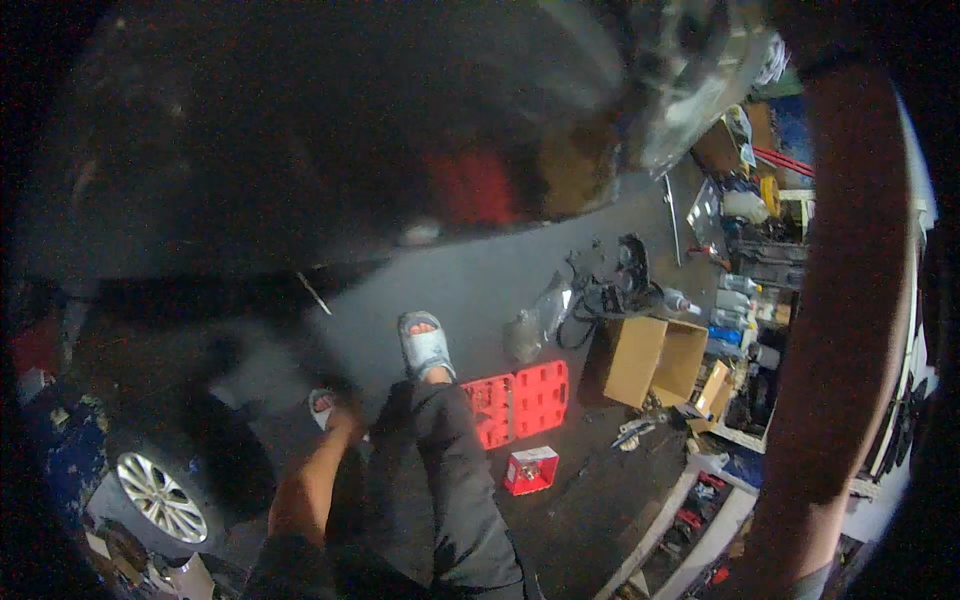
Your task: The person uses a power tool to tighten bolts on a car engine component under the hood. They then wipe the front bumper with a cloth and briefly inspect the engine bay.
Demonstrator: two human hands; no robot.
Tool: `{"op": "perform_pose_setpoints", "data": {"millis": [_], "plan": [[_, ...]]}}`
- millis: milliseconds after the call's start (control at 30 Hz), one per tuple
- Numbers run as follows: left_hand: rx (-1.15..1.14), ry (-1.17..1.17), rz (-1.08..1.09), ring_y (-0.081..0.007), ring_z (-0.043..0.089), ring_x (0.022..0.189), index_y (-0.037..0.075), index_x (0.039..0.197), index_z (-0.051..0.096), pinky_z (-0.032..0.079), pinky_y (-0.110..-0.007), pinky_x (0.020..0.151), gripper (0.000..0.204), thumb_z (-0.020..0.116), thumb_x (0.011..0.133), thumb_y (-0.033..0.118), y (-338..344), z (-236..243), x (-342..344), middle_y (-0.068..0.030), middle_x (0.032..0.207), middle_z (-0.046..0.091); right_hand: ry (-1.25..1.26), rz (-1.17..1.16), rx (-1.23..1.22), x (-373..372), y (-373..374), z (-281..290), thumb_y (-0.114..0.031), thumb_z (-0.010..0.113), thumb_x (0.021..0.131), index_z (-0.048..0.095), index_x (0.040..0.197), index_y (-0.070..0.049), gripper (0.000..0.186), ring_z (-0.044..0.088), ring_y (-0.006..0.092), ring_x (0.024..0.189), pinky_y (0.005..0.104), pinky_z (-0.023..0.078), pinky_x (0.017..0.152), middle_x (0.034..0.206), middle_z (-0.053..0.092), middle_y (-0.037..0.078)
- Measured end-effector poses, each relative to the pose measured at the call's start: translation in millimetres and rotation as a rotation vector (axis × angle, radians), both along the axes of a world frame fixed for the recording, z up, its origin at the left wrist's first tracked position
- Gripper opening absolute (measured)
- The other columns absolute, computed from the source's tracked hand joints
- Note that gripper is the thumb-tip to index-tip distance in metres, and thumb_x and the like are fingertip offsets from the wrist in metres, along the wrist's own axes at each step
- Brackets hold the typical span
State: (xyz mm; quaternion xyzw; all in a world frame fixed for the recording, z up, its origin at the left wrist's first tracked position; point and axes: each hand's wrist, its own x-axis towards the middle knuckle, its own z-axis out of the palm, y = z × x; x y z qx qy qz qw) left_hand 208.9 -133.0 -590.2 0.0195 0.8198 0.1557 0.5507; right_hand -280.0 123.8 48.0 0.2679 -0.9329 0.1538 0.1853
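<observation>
My left arm hangs down, with my left hand [345, 425] low beside my leg, over one sandalled foot. Its fingers are dim and run together, so I cannot see anything held. On the right, my right forearm [850, 280] is raised toward the upper edge; the hand at its far end is lost in darkness. A dark, glossy car body [300, 130] fills the upper part of the view, with a headlight [715, 90] at its right end, to the left of my raised arm.
By my sandal [425, 345] lie a red tool case [540, 400] and a small red box [531, 470]. Beyond are a cardboard box [635, 360], black parts [620, 280] and shelves with bottles [733, 300]. A tool tray [690, 515] stands right, a wheel [160, 497] left.
</observation>
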Motion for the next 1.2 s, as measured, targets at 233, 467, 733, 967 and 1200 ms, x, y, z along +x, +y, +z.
{"op": "perform_pose_setpoints", "data": {"millis": [233, 467, 733, 967, 1200], "plan": [[-0.143, -0.211, -0.07, -0.0437, 0.065, 0.137, 0.008, 0.14, 0.073, 0.051, -0.06, 0.114, 0.049, 0.063, 0.103, 0.039, -64, 140, 64, -0.0187, 0.149, 0.069, -0.021, -0.13, -0.065, -20, -4, 20, -0.043, 0.074, 0.096, 0.071, 0.085, -0.007, 0.038, 0.071, 0.0387, 0.085, 0.0507, 0.054, 0.076, 0.085, 0.07, 0.018], [-0.148, -0.241, -0.138, -0.0451, 0.069, 0.13, 0.011, 0.132, 0.08, 0.053, -0.062, 0.109, 0.048, 0.06, 0.104, 0.044, -49, 284, 36, -0.0168, 0.143, 0.073, 0.014, -0.152, -0.162, -13, -10, 28, -0.04, 0.075, 0.094, 0.073, 0.078, -0.008, 0.036, 0.069, 0.0399, 0.085, 0.0534, 0.051, 0.082, 0.085, 0.072, 0.019], [-0.011, -0.14, 0.289, -0.0404, 0.072, 0.106, 0.008, 0.125, 0.081, 0.056, -0.056, 0.093, 0.046, 0.063, 0.107, 0.046, -40, 445, 7, -0.0174, 0.122, 0.078, -0.145, -0.158, -0.193, -11, -10, 45, -0.042, 0.072, 0.096, 0.075, 0.088, -0.008, 0.035, 0.07, 0.0381, 0.098, 0.0535, 0.05, 0.088, 0.1, 0.075, 0.016], [0.022, 0.107, 0.48, -0.0417, 0.07, 0.129, 0.01, 0.13, 0.08, 0.054, -0.054, 0.11, 0.054, 0.062, 0.103, 0.053, 16, 603, -80, -0.0171, 0.137, 0.076, -0.167, -0.148, -0.168, -12, -9, 45, -0.04, 0.07, 0.097, 0.078, 0.089, -0.007, 0.035, 0.071, 0.0395, 0.098, 0.0537, 0.052, 0.092, 0.101, 0.076, 0.016], [0.237, 0.335, 0.773, -0.0375, 0.078, 0.111, 0.007, 0.129, 0.079, 0.059, -0.047, 0.1, 0.049, 0.072, 0.099, 0.046, 45, 696, -132, -0.0177, 0.116, 0.082, -0.175, -0.106, -0.202, -17, -9, 39, -0.036, 0.073, 0.096, 0.075, 0.084, -0.005, 0.033, 0.07, 0.0412, 0.099, 0.0539, 0.053, 0.095, 0.097, 0.074, 0.019]]}}
